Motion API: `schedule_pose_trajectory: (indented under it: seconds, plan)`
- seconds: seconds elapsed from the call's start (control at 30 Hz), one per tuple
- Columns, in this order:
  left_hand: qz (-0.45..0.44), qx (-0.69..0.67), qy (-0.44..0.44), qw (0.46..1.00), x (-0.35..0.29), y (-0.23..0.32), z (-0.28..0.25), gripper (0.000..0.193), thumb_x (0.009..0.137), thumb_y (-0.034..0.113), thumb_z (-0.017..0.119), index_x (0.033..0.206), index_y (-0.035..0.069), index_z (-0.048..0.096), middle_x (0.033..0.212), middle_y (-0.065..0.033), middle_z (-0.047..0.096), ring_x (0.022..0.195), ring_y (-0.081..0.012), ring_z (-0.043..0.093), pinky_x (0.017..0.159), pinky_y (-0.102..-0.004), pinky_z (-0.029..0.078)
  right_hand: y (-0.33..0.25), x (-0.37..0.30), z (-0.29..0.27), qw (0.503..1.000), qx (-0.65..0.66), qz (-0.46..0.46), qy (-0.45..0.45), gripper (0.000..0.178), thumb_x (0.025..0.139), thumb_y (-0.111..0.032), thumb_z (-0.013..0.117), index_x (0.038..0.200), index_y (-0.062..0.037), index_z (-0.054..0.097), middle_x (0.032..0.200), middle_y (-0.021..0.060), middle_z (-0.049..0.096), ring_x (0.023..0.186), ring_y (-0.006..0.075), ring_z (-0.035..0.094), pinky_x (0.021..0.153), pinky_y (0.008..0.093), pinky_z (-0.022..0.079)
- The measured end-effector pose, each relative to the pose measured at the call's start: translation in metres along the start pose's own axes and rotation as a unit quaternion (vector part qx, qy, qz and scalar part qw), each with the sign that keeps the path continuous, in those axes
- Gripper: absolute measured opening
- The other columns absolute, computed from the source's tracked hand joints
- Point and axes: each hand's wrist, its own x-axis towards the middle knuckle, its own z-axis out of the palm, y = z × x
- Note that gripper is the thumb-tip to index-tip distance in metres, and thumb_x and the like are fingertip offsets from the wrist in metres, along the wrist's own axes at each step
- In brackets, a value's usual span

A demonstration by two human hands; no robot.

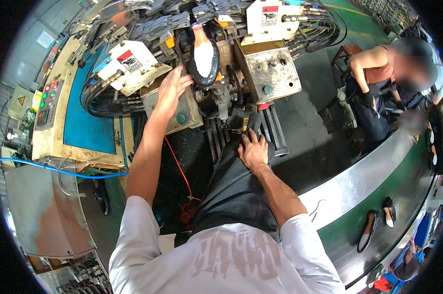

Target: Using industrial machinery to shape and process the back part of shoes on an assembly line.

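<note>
One shoe [204, 56] sits clamped in the machine [221, 73]; our left hand [170, 90], fingers spread beside it, risks pinching, while our right hand [253, 149] rests flat on our knee.

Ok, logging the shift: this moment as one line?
left hand open on machine | right hand flat on knee | shoe clamped sole-up
</note>
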Motion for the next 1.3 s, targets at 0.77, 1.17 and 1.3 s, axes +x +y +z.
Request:
schedule_pose_trajectory:
  seconds: [0.77,1.17,1.3]
  plan:
    - [0.109,-0.165,-0.117,0.973,-0.106,0.0,-0.001,0.1,0.097,0.016,0.074,0.174,-0.002,0.012,0.174,-0.021,0.035,0.156,-0.0315,0.042,0.128,-0.0438,0.035,0.003,0.001,0.01,0.997,-0.021,-0.061,0.03,0.05,0.103,-0.038,0.062,0.148,-0.0168,0.066,0.166,0.0126,0.049,0.144,0.0466,0.05,0.119,0.059,0.043]
    - [-0.12,0.07,0.295,0.945,-0.388,-0.17,-0.228,0.102,0.088,0.016,0.085,0.172,0.003,0.03,0.173,-0.0203,0.039,0.158,-0.032,0.039,0.129,-0.0425,0.031,0.022,0.0,0.028,0.98,0.01,-0.177,0.092,0.05,0.107,-0.035,0.06,0.147,-0.0053,0.066,0.159,0.0217,0.056,0.143,0.0441,0.053,0.122,0.0523,0.04]
    - [-0.304,0.337,0.418,0.787,-0.418,-0.174,-0.338,0.109,0.092,0.029,0.08,0.177,0.018,0.011,0.15,-0.0341,0.059,0.122,-0.0458,0.069,0.105,-0.0492,0.055,0.024,-0.004,0.015,0.982,-0.001,-0.168,0.085,0.048,0.108,-0.032,0.06,0.145,-0.0036,0.066,0.159,0.0233,0.055,0.142,0.0453,0.054,0.121,0.0532,0.04]
